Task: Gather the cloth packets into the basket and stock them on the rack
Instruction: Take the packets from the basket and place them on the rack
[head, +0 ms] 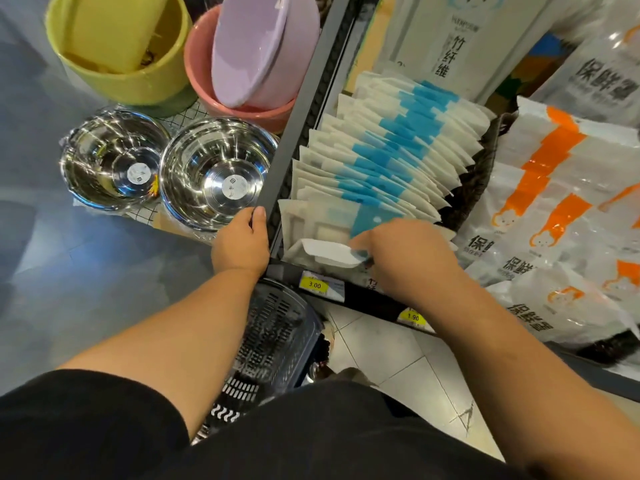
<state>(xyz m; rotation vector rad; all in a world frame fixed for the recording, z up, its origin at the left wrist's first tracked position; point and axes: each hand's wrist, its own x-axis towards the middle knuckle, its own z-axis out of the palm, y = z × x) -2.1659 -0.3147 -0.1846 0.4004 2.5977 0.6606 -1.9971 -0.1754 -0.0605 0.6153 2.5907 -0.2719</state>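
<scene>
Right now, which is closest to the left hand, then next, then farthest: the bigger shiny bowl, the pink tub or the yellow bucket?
1. Bigger shiny bowl, just beyond the left hand.
2. Pink tub, farther back.
3. Yellow bucket, far back left.

Yellow price tag (314,285) reading 3.00, second tag (412,317) 1.90, white pack (446,57) 竹纤维

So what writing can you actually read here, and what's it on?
"3.00": left yellow tag.
"1.90": right yellow tag.
"竹纤维": tall white pack.
"保鲜", next character blurred: orange-printed bags.
Bowl stickers: too small to read.
</scene>
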